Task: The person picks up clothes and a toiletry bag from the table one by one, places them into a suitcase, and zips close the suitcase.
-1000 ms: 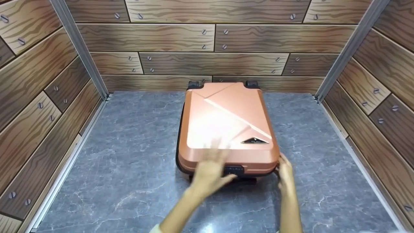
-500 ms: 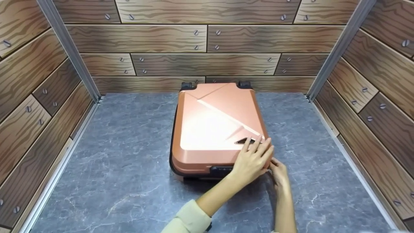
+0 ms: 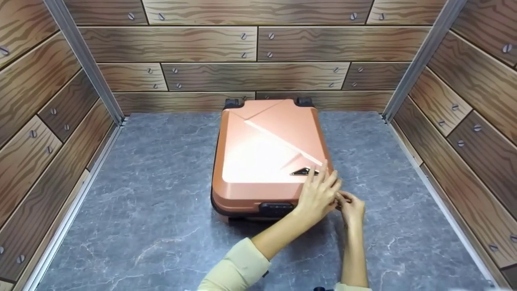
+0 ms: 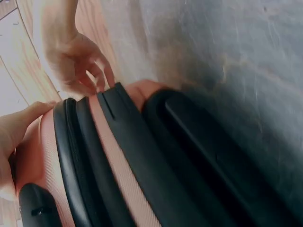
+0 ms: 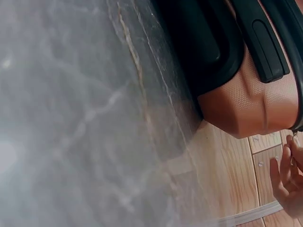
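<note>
A rose-gold hard-shell suitcase (image 3: 258, 161) lies flat on the floor, its wheels at the far end. My left hand (image 3: 317, 198) rests on its near right corner, fingers extended over the shell beside the dark triangular badge (image 3: 303, 171). Just right of that corner, my right hand (image 3: 352, 208) pinches a small zipper pull (image 5: 295, 134) at the end of the black zipper band (image 4: 75, 146). In the left wrist view, the right hand's curled fingers meet the suitcase side. A black combination lock (image 3: 276, 208) sits on the near edge.
Grey marbled flooring (image 3: 161, 182) surrounds the suitcase. Wood-print panel walls (image 3: 210, 76) enclose it at the back and both sides, with metal posts (image 3: 87, 60) at the corners. A black carry handle (image 5: 265, 42) lies along the suitcase's near side.
My left hand has moved right, from the middle of the near edge to the right corner. My right hand has stayed at that corner, its fingers now drawn together. The suitcase stays in place.
</note>
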Tool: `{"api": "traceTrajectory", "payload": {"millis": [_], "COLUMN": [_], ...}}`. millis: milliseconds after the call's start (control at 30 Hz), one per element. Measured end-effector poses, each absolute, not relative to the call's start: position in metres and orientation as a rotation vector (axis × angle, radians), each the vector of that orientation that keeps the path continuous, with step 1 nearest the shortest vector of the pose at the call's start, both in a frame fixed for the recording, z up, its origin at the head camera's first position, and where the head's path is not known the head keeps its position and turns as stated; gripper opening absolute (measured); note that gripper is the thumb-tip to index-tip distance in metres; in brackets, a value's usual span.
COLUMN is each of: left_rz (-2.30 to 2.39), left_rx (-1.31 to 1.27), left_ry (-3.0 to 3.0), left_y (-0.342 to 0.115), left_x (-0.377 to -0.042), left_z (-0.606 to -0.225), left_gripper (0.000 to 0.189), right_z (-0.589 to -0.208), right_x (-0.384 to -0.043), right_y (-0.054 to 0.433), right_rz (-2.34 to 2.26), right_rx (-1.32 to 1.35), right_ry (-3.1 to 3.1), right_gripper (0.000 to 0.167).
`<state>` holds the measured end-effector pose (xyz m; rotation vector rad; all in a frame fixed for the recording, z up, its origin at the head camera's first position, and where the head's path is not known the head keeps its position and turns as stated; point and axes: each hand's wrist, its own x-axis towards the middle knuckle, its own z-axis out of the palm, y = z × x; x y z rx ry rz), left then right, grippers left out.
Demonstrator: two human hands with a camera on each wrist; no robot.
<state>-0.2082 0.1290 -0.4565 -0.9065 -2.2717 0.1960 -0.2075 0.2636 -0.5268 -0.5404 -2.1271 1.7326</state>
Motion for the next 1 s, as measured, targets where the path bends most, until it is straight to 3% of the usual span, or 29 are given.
{"api": "traceTrajectory", "payload": {"millis": [167, 367, 767, 1000], "left_rz": [0.123, 0.118, 0.096, 0.096], "left_rx": [-0.949, -0.983, -0.801, -0.784], "left_ry": [-2.255, -2.240, -2.275, -2.275], "left_y": [0.121, 0.114, 0.095, 0.097], "left_x": [-0.210, -0.212, -0.218, -0.219], "left_z": [-0.458, -0.459, -0.456, -0.456], "left_gripper": [0.061, 0.064, 0.094, 0.099], "right_z": [-0.525, -0.521, -0.502, -0.502], "right_x": [-0.206, -0.202, -0.200, -0.195], "right_y": [0.263, 0.266, 0.276, 0.279], "right_rz": [1.360, 1.219, 0.999, 0.897], "right_rx": [-0.538, -0.472, -0.161, -0.100], "right_ry": [-2.301, -2.413, -2.750, -2.776], "right_gripper": [0.021, 0.019, 0.020, 0.019]}}
